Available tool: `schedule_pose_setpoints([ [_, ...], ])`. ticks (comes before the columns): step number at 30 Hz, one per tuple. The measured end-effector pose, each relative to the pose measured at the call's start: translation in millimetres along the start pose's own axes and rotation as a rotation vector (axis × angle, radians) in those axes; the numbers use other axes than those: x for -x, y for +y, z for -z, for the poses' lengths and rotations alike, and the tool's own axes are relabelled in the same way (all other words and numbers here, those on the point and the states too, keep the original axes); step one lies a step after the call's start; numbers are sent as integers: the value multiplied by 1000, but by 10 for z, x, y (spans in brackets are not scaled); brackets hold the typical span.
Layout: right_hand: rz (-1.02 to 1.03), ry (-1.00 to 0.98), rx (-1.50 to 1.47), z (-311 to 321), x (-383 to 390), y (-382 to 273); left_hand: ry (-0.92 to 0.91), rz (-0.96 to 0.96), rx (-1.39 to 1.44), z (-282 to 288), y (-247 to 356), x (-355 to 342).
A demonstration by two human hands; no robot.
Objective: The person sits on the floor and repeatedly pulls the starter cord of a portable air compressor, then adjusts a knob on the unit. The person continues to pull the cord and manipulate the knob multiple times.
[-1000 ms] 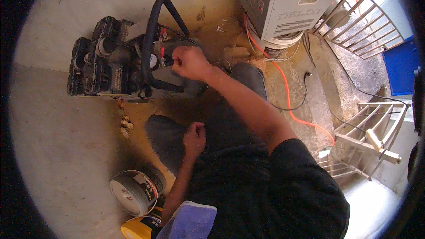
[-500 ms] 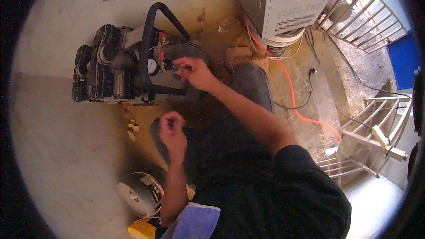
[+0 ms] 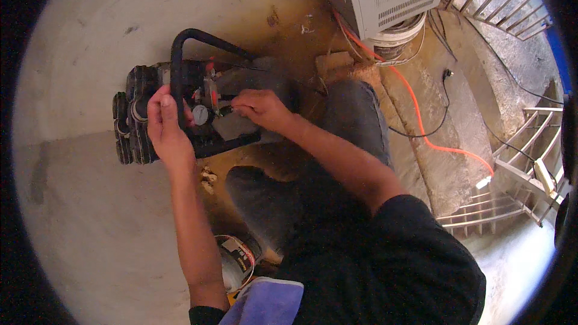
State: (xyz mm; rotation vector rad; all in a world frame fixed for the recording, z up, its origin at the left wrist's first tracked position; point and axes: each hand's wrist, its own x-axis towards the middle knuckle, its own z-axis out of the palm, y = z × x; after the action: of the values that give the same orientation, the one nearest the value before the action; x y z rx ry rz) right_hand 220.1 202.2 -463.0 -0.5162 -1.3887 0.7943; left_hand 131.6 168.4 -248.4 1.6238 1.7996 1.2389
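An air compressor with ribbed black housings stands against the wall at the left. My left hand is wrapped round its black tubular handle, fingertips showing on the far side. Beside those fingertips is a round white pressure gauge, and red-tipped valves stick up above it. My right hand is closed in a pinch at a small fitting to the right of the gauge. The fingers partly hide that fitting.
A grey metal cabinet rests on a white bucket at the upper right. An orange hose and a black plug cable cross the floor. Metal railings stand at the right. Another bucket is by my left forearm.
My left hand has moved up and left from near my knee onto the compressor's handle. My right hand remains at the fitting. The view has shifted, so the compressor appears lower.
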Motion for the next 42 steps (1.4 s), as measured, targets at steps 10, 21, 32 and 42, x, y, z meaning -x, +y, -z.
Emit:
schedule_pose_setpoints([
  [10, -18, 22, -142, -70, 23, 79, 6, 15, 25, -45, 55, 33],
  [21, -502, -123, -525, 21, -200, -61, -30, 49, -5, -21, 80, 27],
  [32, -1263, -478, -802, 80, -615, -144, 23, 79, 37, -52, 48, 36],
  [42, -1418, -434, -790, 68, -659, -256, 16, 58, 222, -56, -80, 27],
])
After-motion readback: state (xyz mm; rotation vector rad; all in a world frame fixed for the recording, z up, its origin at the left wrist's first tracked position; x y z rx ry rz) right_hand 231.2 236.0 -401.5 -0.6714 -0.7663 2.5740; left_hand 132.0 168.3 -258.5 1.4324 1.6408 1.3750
